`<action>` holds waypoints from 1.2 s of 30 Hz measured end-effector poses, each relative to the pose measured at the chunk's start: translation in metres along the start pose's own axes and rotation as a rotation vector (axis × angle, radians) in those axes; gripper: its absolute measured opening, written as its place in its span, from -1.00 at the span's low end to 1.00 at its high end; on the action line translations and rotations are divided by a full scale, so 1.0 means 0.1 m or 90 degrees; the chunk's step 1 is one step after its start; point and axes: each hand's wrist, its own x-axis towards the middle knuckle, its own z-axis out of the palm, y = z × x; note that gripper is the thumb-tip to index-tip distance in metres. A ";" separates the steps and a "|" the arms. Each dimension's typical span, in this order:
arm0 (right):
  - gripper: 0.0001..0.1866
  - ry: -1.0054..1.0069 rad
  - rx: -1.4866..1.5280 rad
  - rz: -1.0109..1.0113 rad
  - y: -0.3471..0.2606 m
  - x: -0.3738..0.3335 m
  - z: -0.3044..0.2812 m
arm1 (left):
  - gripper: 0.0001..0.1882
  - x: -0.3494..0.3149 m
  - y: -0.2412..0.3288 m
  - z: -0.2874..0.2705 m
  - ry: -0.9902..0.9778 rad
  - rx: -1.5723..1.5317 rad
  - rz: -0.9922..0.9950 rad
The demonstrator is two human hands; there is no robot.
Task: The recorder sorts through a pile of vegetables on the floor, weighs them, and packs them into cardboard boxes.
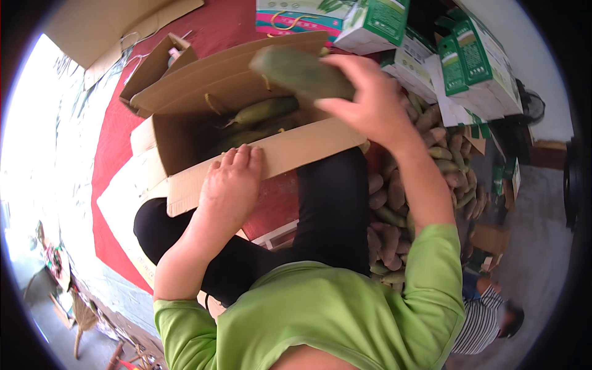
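Observation:
In my right hand (370,92) is a long green radish (296,71), blurred by motion, raised over the right end of an open cardboard box (161,145). The fingers and thumb close around its near end. My left hand (231,179) lies flat on the box's near flap (296,148), fingers together and stretched toward the opening. Inside the box, one green radish (265,111) shows clearly; others beneath it are dim in shadow. Yellow cord loops (213,103) hang at the far inner wall.
A large heap of radishes (391,185), green and brownish-pink, covers the floor at my right. Green-and-white cartons (481,68) stand behind it. A smaller open brown box (154,71) is at the far left on the red surface (222,18). Another person (484,320) is at the lower right.

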 end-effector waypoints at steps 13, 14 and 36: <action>-0.71 0.098 0.303 0.088 0.06 -0.16 0.34 | -0.49 0.05 0.01 -0.07 0.028 -0.027 0.045; -0.76 0.129 0.324 0.142 0.16 -0.32 0.27 | -0.49 0.06 0.05 -0.13 0.010 -0.034 0.020; -0.82 -0.109 0.135 0.686 1.30 -3.60 1.65 | -0.45 0.14 -0.03 -0.11 -0.021 -0.181 0.036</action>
